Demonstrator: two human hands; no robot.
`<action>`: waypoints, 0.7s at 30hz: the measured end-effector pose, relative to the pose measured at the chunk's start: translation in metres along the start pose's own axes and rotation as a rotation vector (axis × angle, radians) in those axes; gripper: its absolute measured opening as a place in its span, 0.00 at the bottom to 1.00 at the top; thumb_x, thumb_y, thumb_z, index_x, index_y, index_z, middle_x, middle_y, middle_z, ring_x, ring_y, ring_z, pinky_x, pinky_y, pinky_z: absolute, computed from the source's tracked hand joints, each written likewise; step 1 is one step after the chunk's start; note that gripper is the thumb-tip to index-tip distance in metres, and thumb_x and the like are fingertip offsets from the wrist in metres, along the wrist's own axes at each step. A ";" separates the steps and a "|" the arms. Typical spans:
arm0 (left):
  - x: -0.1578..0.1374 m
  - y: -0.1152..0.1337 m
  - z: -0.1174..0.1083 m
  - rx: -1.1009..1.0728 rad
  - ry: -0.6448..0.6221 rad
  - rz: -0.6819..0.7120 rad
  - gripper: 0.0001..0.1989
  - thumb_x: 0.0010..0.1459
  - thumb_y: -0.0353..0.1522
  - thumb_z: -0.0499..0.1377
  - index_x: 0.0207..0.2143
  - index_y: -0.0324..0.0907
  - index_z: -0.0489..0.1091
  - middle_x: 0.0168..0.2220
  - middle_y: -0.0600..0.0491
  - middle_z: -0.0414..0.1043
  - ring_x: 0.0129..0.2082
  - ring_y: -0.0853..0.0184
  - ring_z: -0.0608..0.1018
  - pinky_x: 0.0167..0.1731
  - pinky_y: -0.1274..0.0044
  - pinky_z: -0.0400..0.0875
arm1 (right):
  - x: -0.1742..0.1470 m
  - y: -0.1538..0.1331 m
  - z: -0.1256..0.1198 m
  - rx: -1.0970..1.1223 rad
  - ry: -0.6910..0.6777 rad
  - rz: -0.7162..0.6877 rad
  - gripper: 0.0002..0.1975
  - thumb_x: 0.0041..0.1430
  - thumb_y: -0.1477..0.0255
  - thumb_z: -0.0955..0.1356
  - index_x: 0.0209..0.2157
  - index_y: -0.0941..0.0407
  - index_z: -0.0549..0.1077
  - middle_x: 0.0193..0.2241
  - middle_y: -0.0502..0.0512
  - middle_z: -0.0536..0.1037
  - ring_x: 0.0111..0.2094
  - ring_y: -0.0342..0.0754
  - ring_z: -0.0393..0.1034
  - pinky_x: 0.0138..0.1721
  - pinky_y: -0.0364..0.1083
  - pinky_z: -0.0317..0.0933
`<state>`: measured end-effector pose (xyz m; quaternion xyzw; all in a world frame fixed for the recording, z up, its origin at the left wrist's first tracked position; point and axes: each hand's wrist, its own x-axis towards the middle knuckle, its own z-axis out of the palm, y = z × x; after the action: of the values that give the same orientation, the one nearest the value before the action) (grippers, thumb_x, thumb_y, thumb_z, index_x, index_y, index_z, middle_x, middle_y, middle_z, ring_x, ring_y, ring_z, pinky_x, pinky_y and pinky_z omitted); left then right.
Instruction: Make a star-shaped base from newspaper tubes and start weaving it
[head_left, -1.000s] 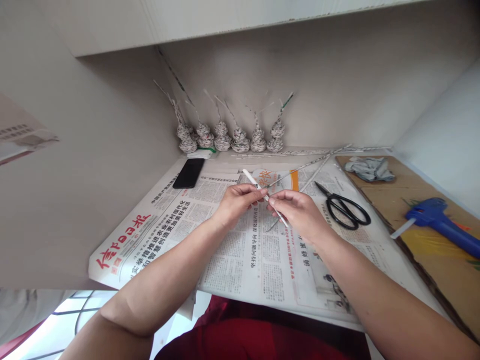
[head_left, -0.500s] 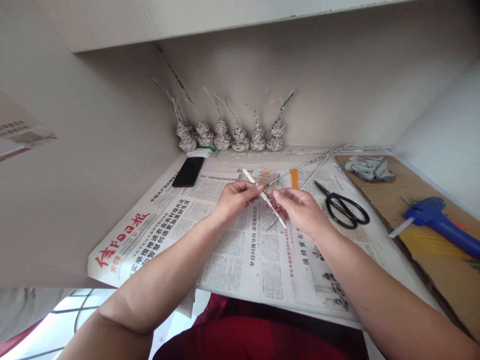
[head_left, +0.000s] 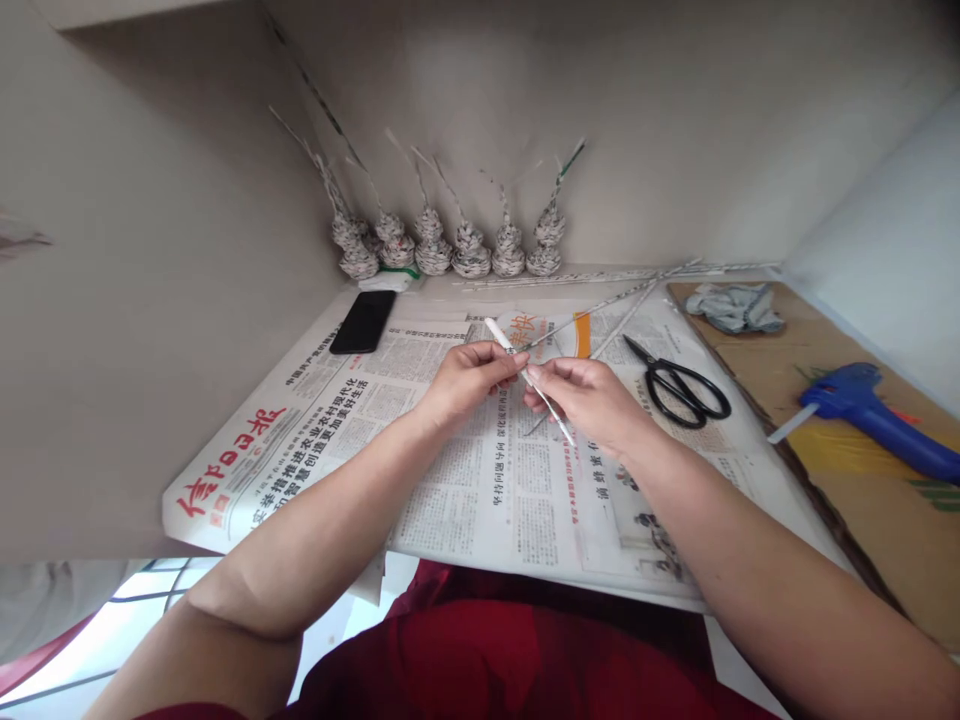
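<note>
Woven paper gourds (head_left: 433, 255) at the back seem shaped, though untrimmed on top. Over the newspaper (head_left: 442, 505), the left hand (head_left: 471, 382) pinches a thin white-ended stick (head_left: 494, 329), fingers closed; work there looks barely begun. The right hand (head_left: 589, 400) grips it just below, fingers nearly together. No container is discernible.

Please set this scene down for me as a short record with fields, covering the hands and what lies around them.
Left hand: pinching a thin white stick
Right hand: fingertips at the same stick, just beside the left's
Work surface: spread with newspaper
Back row: woven gourd shapes, stems upward
Left side: black phone
Right side: black-handled scissors on the newspaper
Far right: blue glue gun and crumpled wad on cardboard
</note>
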<state>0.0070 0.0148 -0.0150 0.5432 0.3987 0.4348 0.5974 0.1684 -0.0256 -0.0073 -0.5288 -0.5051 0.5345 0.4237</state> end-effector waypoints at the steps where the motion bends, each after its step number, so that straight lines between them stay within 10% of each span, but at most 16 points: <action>1: 0.000 0.000 0.000 0.002 -0.002 -0.004 0.16 0.46 0.42 0.70 0.21 0.41 0.71 0.21 0.56 0.67 0.22 0.73 0.65 0.24 0.76 0.56 | 0.000 -0.002 0.000 0.005 -0.003 0.016 0.16 0.52 0.56 0.73 0.26 0.55 0.73 0.26 0.53 0.79 0.27 0.44 0.71 0.31 0.46 0.63; 21: 0.002 0.000 -0.003 0.064 0.047 0.070 0.17 0.49 0.44 0.68 0.22 0.41 0.71 0.21 0.55 0.66 0.21 0.73 0.63 0.23 0.77 0.57 | 0.001 0.000 -0.005 -0.016 -0.088 -0.030 0.18 0.54 0.58 0.73 0.21 0.55 0.71 0.22 0.50 0.76 0.24 0.41 0.68 0.30 0.44 0.64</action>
<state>0.0045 0.0176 -0.0150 0.5653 0.4070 0.4553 0.5545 0.1733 -0.0240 -0.0076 -0.5009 -0.5353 0.5467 0.4047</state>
